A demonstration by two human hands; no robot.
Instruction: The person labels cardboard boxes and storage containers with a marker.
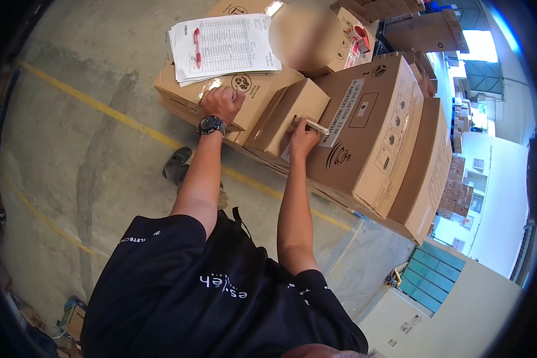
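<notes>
Currently the left hand (222,104) is curled into a loose fist, knuckles up, at the near edge of the carton (267,89) that carries the papers (235,48); no object is visible in it, though the inside of the palm is hidden. A dark wristwatch (211,125) sits on that wrist. The right hand (303,141) is closed, with a slim white marker (315,126) pinched between thumb and fingers, its shaft angled across to the white label (342,114) on the large carton (370,134); whether the marker touches the label cannot be told. Between the two cartons stands a narrower carton (305,101), partly covered by the right fingers. Observed on the papers: a red pen (197,49), lying lengthwise near their left side, well apart from both hands. A roll of red-and-white tape (358,34) rests on the cartons beyond the large carton's far corner, beside a blurred patch. Yellow lines cross the floor (101,155) below.
</notes>
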